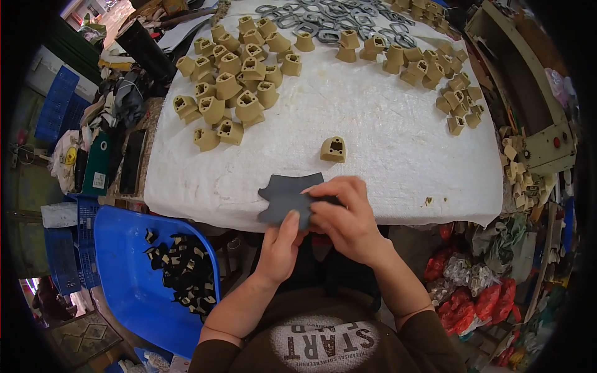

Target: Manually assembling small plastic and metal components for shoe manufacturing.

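Observation:
A flat dark grey piece with notched edges (286, 194), perhaps leather or rubber sheet, is held over the front edge of the white-covered table. My left hand (281, 247) pinches its near side, thumb on top. From the right, my right hand (348, 217) grips the same piece with bent fingers, slightly blurred; what lies under those fingers is hidden. Just beyond the piece, a single tan heel-shaped block (333, 150) stands on the cloth, its hollow facing me.
Many tan blocks (227, 87) cluster at the table's left, with more tan blocks (435, 68) at the right. Grey rings (323, 18) lie at the back. A blue tub (124, 248) at lower left holds black-and-tan pieces. Red plastic bags (460, 311) lie at lower right.

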### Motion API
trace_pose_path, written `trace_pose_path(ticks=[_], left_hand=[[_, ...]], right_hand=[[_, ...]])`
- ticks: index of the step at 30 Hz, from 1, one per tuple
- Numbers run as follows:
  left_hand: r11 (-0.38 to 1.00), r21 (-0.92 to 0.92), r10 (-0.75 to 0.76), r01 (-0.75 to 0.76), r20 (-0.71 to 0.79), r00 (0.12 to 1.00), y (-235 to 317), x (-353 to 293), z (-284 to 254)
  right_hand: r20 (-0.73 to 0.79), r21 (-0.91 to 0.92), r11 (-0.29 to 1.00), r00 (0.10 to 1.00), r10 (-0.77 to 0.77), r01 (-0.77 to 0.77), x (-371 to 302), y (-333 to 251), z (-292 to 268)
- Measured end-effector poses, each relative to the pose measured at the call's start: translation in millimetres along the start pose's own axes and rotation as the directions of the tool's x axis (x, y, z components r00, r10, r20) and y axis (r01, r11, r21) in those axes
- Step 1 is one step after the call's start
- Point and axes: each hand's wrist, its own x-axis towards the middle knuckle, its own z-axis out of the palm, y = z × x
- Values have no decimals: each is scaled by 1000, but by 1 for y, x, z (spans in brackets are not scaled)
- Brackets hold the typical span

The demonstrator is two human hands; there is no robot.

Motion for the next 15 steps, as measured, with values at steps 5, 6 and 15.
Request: trace_pose_path(ticks=[5,6,15], left_hand=[[997,-44,-60,58,-53,997,4,16,-1],[997,-46,-62,60,-47,997,2,15,-3],[1000,7,-30,30,-50,998,0,11,3]], right_hand=[[7,-198,968,987,159,-154,-5,39,-11],[37,-339,931,987,158,-136,-1,46,-12],[-158,-284,917,957,243,-280,26,100,15]])
